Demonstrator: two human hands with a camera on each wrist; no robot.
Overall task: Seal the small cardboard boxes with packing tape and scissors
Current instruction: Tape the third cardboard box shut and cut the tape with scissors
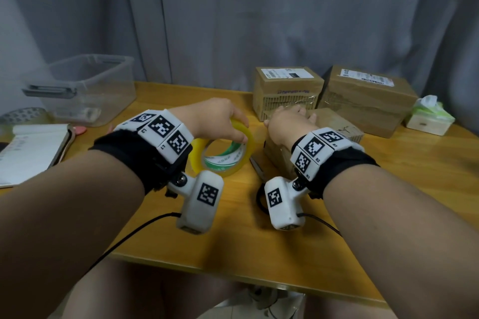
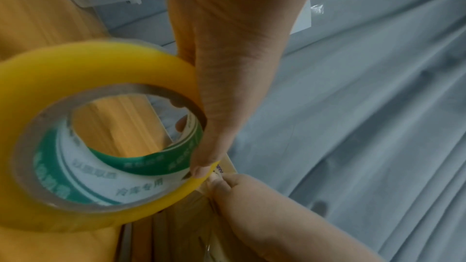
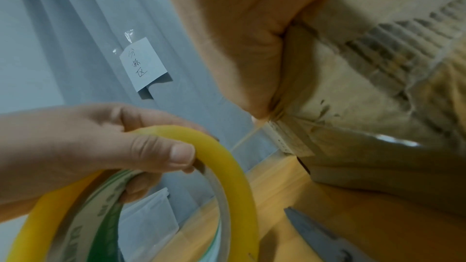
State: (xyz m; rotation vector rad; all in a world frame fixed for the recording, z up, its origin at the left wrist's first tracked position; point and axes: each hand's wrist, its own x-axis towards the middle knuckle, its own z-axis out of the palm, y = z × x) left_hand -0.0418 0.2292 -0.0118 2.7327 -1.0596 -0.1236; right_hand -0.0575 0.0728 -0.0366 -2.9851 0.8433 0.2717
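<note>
Head view: I look forward and down from above both forearms onto the wooden table, grey curtain closing the back. Wide framing, moderate distance.

Left wrist view: I sit under the wrist, looking along the left hand, very close; the tape roll fills the lower left, curtain beyond.

Right wrist view: equally close, looking along the right hand at a small cardboard box.

Shared: all three catch the roll, table and curtain. Each wrist view also sees the opposite hand.
</note>
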